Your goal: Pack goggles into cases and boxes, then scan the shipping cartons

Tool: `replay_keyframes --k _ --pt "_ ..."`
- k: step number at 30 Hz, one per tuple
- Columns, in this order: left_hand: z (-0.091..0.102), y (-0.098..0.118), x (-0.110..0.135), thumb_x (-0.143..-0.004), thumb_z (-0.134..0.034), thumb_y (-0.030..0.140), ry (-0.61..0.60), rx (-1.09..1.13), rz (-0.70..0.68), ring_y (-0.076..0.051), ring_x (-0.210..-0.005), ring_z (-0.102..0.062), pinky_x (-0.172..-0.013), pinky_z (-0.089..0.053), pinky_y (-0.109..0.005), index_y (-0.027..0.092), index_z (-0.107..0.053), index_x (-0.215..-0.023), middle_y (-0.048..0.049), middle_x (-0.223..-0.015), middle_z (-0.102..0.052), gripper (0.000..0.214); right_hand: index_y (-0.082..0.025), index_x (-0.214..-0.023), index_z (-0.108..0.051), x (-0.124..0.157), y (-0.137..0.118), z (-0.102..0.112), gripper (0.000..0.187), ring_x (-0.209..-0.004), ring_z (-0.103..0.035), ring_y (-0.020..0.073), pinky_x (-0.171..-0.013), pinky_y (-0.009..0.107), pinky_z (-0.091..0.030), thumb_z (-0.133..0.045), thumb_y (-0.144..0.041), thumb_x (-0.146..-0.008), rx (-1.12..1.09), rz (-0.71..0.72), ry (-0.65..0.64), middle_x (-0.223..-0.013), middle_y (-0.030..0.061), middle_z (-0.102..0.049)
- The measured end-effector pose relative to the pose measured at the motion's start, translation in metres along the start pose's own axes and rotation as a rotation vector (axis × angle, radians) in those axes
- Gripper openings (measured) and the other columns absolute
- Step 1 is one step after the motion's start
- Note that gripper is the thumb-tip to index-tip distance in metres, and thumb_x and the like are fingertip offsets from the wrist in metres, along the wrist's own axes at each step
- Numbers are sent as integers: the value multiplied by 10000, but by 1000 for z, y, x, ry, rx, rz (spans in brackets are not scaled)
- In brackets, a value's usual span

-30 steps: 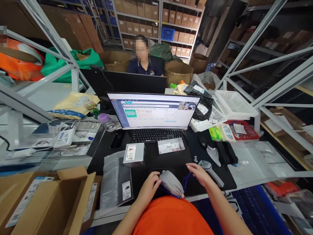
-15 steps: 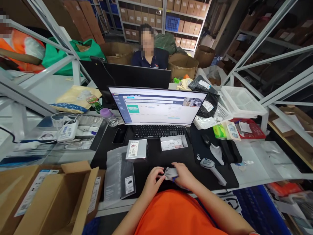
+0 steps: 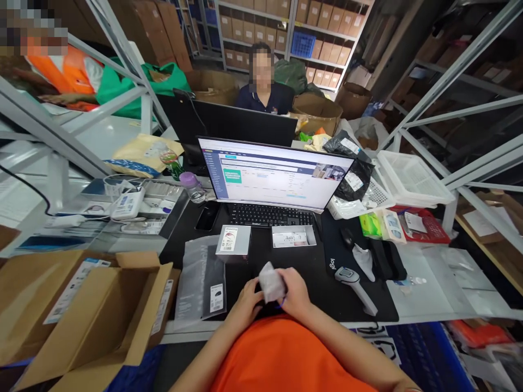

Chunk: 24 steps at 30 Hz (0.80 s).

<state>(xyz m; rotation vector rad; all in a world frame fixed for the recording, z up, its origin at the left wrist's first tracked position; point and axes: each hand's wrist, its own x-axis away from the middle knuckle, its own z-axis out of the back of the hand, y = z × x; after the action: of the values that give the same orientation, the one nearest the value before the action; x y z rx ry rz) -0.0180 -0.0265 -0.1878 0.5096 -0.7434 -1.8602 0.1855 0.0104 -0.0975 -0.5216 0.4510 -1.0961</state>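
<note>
A light-grey cloth pouch [image 3: 271, 283] with a bit of blue at its lower right stands up between my hands, over the black desk mat near the front edge. My right hand [image 3: 295, 291] wraps round its right side. On the left, my left hand [image 3: 248, 298] has curled fingers that meet its lower left edge. Part of the pouch is hidden behind my fingers, and what is inside it cannot be seen. Just beyond are a grey product box [image 3: 233, 240] and an open shallow box [image 3: 294, 237] with a printed label. A clear plastic bag [image 3: 198, 283] lies to the left.
A monitor [image 3: 273, 174] and keyboard [image 3: 269, 214] stand behind. On the right lie a barcode scanner [image 3: 356, 288], a mouse [image 3: 346, 236] and a black case [image 3: 388, 259]. An open cardboard box [image 3: 98, 321] is at front left. A person [image 3: 265, 100] sits across the desk.
The pouch has been lifted and turned upright between my hands; before, it lay lower and flatter. My left hand has lowered slightly. The camera view has shifted a little.
</note>
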Motion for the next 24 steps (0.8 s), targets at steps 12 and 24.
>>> replay_keyframes --k 12,24 --pt "-16 -13 13 -628 -741 -31 277 207 119 -306 -1307 -533 -1129 -436 -539 210 -590 -871 -113 -1396 -503 374 -57 -1211 -617 -59 -21 -61 399 -1048 -702 375 -819 444 -566 -674 -129 -824 483 -199 -521 -1137 279 -696" --pt "1 3 7 -683 -785 137 86 114 198 -294 -1311 -550 -1098 -471 -475 225 -582 -1049 -134 -1483 -538 428 -154 -1305 -664 -15 47 9 596 -1197 -661 267 -1030 395 -518 -714 -235 -717 -411 -296 -512 -1331 103 -684"
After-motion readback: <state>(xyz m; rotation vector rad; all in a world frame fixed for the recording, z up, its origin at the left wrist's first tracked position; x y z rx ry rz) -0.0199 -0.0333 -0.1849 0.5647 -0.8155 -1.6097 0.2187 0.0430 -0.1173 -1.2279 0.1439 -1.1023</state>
